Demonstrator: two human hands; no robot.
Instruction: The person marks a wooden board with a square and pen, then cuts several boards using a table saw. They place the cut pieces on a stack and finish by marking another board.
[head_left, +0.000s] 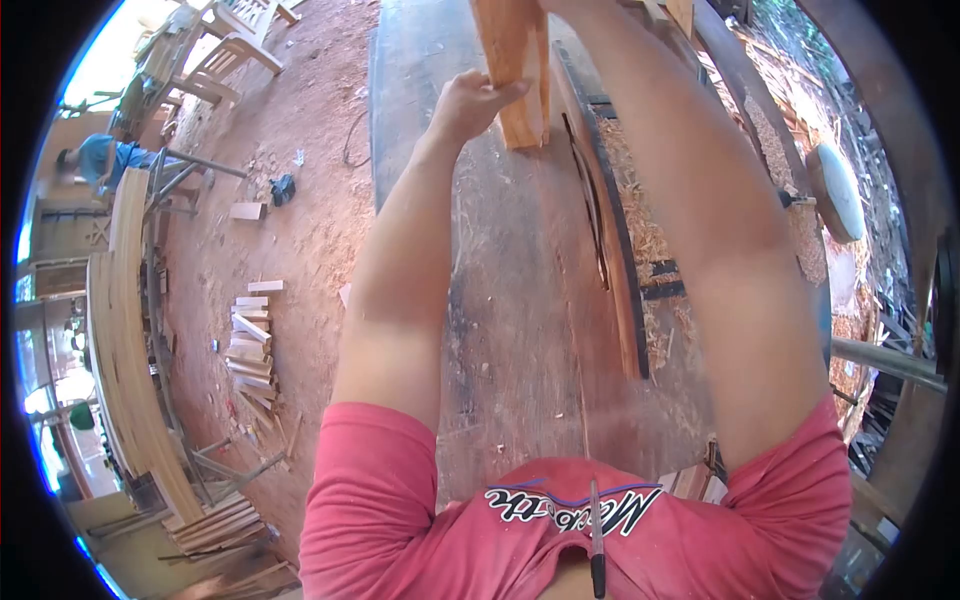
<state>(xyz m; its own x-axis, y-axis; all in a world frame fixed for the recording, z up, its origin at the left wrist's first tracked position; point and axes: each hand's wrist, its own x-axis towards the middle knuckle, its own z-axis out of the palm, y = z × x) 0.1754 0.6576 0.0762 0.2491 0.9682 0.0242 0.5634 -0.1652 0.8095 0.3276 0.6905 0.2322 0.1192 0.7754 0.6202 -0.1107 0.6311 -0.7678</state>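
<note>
A wooden board (512,60) lies lengthwise on the long worktable (510,300), its near end toward me and its far end cut off by the top of the view. My left hand (475,103) grips the board's left side near that end, with the thumb over its top face. At the upper edge, my right hand (563,5) is beside the board, mostly out of view, so its fingers cannot be seen. A dark-edged wooden strip (610,220) runs along the table to the right of the board, beside a slot.
Wood shavings (630,180) fill the gap right of the strip. On the dirt floor at left lies a row of short wood pieces (250,350). Long planks (125,330) rest further left, near a person in blue (105,160). A wooden chair (235,60) stands at the upper left.
</note>
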